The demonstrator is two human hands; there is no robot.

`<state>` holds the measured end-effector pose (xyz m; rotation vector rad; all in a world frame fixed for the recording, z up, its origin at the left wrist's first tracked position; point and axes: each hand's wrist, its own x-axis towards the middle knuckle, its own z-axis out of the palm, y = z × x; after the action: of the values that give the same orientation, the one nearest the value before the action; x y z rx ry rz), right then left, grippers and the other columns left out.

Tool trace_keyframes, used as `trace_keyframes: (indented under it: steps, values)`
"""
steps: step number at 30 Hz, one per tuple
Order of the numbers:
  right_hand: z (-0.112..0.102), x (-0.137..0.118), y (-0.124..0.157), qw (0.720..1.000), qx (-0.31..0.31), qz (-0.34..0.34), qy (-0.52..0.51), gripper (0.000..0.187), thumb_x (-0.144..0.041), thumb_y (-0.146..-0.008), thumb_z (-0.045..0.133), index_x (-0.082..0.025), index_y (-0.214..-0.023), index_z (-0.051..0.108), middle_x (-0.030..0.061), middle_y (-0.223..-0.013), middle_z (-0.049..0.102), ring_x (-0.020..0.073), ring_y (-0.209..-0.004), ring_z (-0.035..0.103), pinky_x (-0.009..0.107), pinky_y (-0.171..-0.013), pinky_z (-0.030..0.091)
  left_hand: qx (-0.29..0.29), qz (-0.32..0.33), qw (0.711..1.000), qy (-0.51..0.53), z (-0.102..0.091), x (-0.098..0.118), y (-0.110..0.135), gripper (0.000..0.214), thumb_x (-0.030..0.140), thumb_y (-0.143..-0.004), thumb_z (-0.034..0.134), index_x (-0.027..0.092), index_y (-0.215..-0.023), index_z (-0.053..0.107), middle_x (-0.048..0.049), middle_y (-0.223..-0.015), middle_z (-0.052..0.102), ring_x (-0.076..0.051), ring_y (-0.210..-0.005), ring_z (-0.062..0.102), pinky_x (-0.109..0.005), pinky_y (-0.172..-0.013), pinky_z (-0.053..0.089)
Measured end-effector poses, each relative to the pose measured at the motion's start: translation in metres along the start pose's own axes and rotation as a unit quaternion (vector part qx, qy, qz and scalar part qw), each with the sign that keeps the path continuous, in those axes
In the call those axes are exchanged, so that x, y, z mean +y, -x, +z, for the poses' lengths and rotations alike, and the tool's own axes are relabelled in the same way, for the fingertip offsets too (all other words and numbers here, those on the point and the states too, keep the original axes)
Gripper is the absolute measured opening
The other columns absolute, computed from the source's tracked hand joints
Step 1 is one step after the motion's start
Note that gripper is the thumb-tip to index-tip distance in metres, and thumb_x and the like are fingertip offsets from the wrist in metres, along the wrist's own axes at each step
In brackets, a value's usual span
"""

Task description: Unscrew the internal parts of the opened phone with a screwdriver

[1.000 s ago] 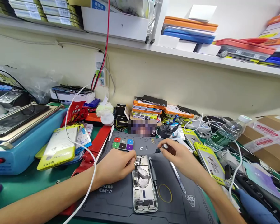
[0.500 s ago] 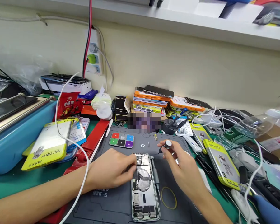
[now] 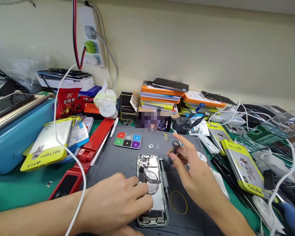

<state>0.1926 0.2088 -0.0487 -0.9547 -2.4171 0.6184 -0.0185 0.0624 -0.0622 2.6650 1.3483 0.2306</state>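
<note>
The left hand (image 3: 120, 203) is resting fingers-down on the opened phone (image 3: 151, 186), which is lying on the grey mat (image 3: 118, 160) on the tabletop; the right hand (image 3: 196, 177) is pinching a small screwdriver (image 3: 173, 149). The phone's exposed internals are likely fragile, so gripping by the frame edges is advisable. The yellow packs (image 3: 48, 144) are reading "BATTERY".

A phone repair workshop — the grey work mat (image 3: 118, 164) on the green tabletop (image 3: 17, 193) carries an opened phone (image 3: 151, 188) with its insides bare. Beside the mat's left edge lie yellow battery packs (image 3: 48, 147); behind it stand stacks of orange and blue parts boxes (image 3: 159, 98). Right of the mat more battery packs (image 3: 241, 167) and white cables (image 3: 280, 183) crowd in — a power strip (image 3: 89, 36) hangs on the wall above.
</note>
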Motion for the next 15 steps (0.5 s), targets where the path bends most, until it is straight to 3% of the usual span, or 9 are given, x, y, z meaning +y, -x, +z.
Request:
trace_keyframes:
  steps: [5,10,15]
  values:
    - [-0.006,-0.003,0.000,1.000,-0.001,-0.006,-0.006,0.057,-0.031,-0.104,0.049,-0.039,-0.156,0.025,-0.0060,-0.101,0.068,0.0073,-0.066,0.060,0.023,-0.067,0.050,0.011,-0.011,0.999,0.041,0.003,-0.006,-0.002,0.041,0.063,-0.095,0.051,0.024,-0.096,0.039,0.0031,-0.092,0.062,-0.018,-0.073,0.057,-0.035,-0.052,0.024]
    - [-0.006,-0.003,-0.001,0.999,-0.020,0.013,-0.027,0.050,-0.035,-0.106,0.045,-0.035,-0.154,0.031,-0.0031,-0.102,0.068,0.0095,-0.072,0.063,0.025,-0.068,0.050,0.010,-0.035,0.998,0.050,0.002,-0.011,-0.002,0.037,0.058,-0.094,0.056,0.024,-0.095,0.043,0.0028,-0.093,0.063,-0.018,-0.076,0.057,-0.034,-0.053,0.024]
    - [-0.005,-0.001,-0.003,0.999,-0.027,0.030,-0.033,0.048,-0.039,-0.105,0.044,-0.035,-0.152,0.034,-0.0024,-0.101,0.068,0.0109,-0.075,0.065,0.025,-0.067,0.050,-0.002,-0.060,0.991,0.122,0.000,-0.018,-0.001,0.036,0.059,-0.096,0.054,0.023,-0.095,0.047,0.0033,-0.095,0.063,-0.015,-0.080,0.057,-0.034,-0.057,0.025]
